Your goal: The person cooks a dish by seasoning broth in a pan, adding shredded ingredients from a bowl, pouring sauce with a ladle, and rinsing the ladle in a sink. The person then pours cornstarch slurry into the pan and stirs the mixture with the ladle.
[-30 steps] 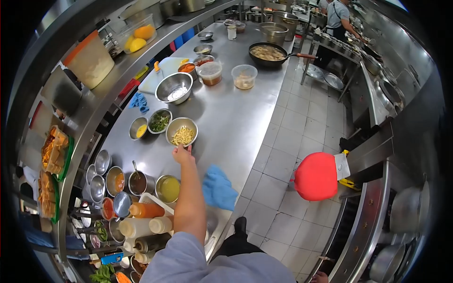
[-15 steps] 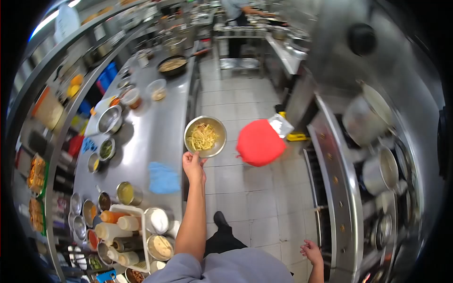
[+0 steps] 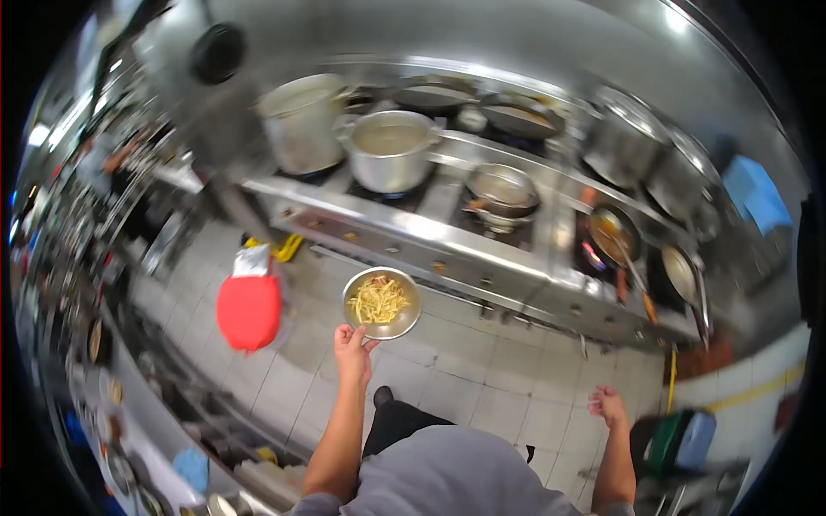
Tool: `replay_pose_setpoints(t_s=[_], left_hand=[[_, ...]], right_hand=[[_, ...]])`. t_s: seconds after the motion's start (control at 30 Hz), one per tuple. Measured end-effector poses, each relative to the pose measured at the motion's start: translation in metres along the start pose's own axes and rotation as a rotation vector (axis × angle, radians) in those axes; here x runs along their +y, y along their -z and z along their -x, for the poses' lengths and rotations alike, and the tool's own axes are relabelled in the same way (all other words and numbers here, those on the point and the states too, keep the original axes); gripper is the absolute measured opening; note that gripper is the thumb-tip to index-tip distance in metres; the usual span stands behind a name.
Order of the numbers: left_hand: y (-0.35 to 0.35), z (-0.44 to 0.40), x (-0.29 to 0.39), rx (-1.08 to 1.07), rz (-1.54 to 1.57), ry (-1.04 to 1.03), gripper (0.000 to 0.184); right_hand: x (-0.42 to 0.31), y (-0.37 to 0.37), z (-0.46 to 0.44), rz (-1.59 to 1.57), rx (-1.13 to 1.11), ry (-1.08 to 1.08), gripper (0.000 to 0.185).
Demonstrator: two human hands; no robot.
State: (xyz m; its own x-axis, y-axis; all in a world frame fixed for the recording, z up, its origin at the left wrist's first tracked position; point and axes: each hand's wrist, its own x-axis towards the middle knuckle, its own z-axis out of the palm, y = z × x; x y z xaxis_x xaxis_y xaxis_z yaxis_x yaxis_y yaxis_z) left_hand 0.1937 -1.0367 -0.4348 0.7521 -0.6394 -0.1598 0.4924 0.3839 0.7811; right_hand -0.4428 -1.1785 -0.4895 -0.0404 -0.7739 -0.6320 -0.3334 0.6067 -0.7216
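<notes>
Comprises two bare hands (image 3: pixel 351 348) (image 3: pixel 607 404), one held bowl (image 3: pixel 406 320), four large pots (image 3: pixel 303 129) (image 3: pixel 391 159) (image 3: pixel 621 138) (image 3: pixel 680 181) on stove (image 3: pixel 508 251), one red cover (image 3: pixel 248 311).

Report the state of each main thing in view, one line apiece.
Left hand: closed on the metal bowl's rim.
Metal bowl: uncovered, partly filled with pale yellow strips.
Right hand: empty, fingers loosely curled.
Two-handled pot: uncovered, on the stove.
Frying pan: over a lit burner, utensil resting in it.
Blue cloth: lying on the counter.
</notes>
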Motion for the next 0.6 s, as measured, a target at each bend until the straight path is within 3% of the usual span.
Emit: replay_pose_setpoints(t_s=[0.1, 0.17, 0.4, 0.5, 0.57, 0.6], left_hand=[[-0.05, 0.022, -0.036, -0.122, -0.149, 0.179, 0.017], [-0.067, 0.039, -0.06, -0.207, -0.289, 0.365, 0.015], [-0.096, 0.089, -0.135, -0.293, -0.317, 0.771, 0.014], [-0.131, 0.07, -0.155, -0.376, -0.327, 0.772, 0.014], [-0.165, 0.044, -0.17, -0.443, -0.374, 0.733, 0.013], [-0.187, 0.029, -0.178, -0.466, -0.375, 0.691, 0.012]], right_hand=[[0.033, 0.041, 0.026, -0.184, 0.227, 0.149, 0.032], [0.042, 0.061, 0.038, -0.178, 0.369, 0.131, 0.018], [-0.021, 0.103, 0.032, -0.578, 0.566, 0.294, 0.036], [-0.076, 0.108, -0.009, -0.468, 0.615, 0.359, 0.034], [-0.123, 0.107, -0.031, -0.43, 0.571, 0.401, 0.051], [-0.142, 0.11, -0.046, -0.413, 0.568, 0.401, 0.051]])
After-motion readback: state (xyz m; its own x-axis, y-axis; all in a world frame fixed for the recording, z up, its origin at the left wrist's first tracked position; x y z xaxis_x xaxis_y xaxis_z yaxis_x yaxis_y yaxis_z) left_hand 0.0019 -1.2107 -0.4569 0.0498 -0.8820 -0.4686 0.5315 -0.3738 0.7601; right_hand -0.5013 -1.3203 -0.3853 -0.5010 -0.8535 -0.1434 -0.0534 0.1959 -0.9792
